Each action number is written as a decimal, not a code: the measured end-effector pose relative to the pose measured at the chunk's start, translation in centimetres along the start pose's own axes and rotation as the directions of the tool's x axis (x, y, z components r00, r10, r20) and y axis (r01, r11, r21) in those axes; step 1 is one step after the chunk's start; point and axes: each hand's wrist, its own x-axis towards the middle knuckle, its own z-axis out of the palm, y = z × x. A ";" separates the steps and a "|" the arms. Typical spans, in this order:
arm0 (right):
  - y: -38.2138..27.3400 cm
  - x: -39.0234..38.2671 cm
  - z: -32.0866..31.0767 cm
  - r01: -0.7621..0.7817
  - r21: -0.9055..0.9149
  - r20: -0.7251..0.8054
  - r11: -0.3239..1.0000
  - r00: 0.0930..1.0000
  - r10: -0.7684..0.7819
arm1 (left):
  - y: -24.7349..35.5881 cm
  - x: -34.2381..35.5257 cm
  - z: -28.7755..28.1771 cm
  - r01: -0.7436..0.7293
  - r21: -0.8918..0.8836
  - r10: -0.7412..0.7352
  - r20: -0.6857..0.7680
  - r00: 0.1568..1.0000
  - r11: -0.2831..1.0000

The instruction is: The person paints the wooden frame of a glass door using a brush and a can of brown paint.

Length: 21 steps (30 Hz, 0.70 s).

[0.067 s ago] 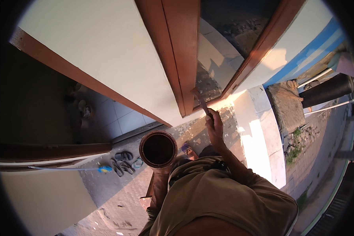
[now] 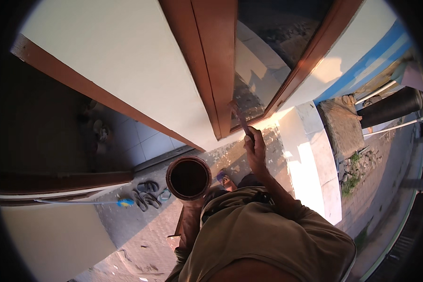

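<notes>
Sandals (image 2: 150,199) lie on the floor (image 2: 115,218) left of the can (image 2: 189,198).

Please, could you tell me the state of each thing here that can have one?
Can: open, upright, held by the left grip; contents too dark to judge.
Brush: held in the right grip, tip at the brown frame; contact unclear.
Doorway: open, dark inside.
Window glass: reflecting the ground outside.
Loose sandals: unworn, on the ground.
</notes>
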 end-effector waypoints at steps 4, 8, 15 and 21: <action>0.8 3.1 1.8 0.169 -0.091 -0.019 0.981 0.985 -0.171 | -0.3 0.3 -0.6 0.076 -0.424 -0.079 0.011 0.997 0.903; 5.0 4.0 4.2 0.204 -0.139 -0.063 0.969 0.975 -0.214 | 0.3 0.3 -0.2 0.084 -0.485 -0.073 0.040 0.997 0.870; 9.9 2.6 3.9 0.042 -0.168 0.020 0.985 0.999 -0.039 | 0.0 -0.1 -0.8 0.121 -0.571 -0.118 0.042 0.992 0.812; 9.3 1.1 1.4 -0.176 -0.527 0.196 0.832 0.927 0.320 | -0.6 -0.2 -2.0 0.074 -0.527 -0.087 -0.001 0.996 0.846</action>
